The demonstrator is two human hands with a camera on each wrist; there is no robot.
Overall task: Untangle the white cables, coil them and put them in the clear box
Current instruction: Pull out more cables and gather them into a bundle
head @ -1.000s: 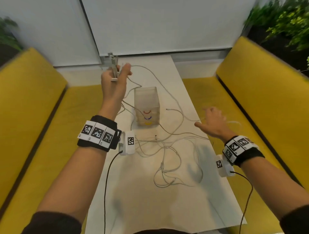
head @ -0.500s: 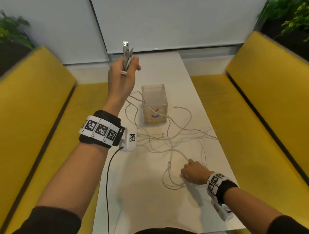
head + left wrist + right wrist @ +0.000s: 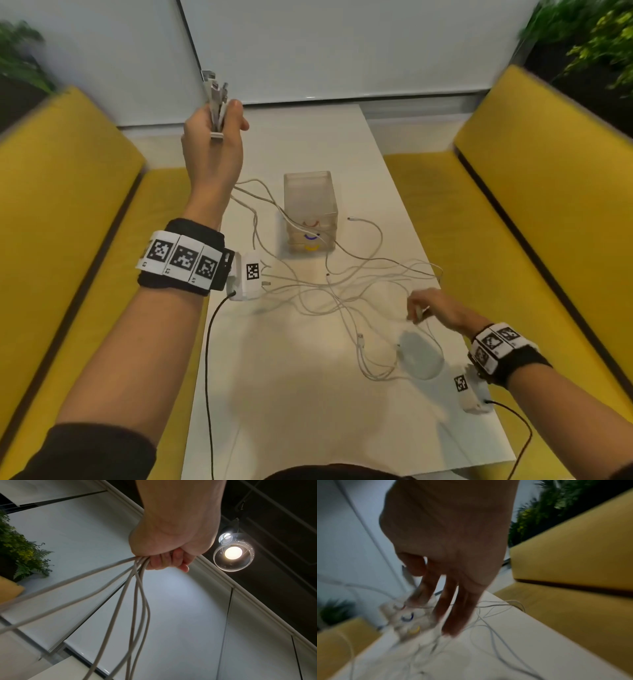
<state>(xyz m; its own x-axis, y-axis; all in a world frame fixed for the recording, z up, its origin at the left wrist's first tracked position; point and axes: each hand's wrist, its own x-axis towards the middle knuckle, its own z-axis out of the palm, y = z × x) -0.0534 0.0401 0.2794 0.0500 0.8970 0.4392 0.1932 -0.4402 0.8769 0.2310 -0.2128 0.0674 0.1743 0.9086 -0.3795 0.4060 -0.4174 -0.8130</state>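
Note:
My left hand [image 3: 219, 118] is raised above the table's far left and grips a bundle of white cable ends [image 3: 215, 89]. The left wrist view shows the fist [image 3: 164, 559] closed round several strands [image 3: 137, 601] that hang down. They run into a loose tangle of white cables [image 3: 342, 291] on the table in front of the clear box [image 3: 310, 205]. The box stands upright and open-topped at mid-table, and is blurred [image 3: 406, 618] in the right wrist view. My right hand [image 3: 416, 310] hovers over the tangle's right side. Its thumb and forefinger pinch a white cable end [image 3: 418, 586], the other fingers hanging straight.
The narrow white table [image 3: 291, 394] runs between two yellow benches [image 3: 68, 212] [image 3: 534, 192]. Plants stand at the back corners. A loop of cable [image 3: 421, 356] and a loose plug [image 3: 360, 337] lie near the table's right front. Black wrist-camera leads trail from both wrists.
My right hand has lifted off the cable loop near the table's front and moved up and to the right with a cable end. The left hand stays raised with its bundle.

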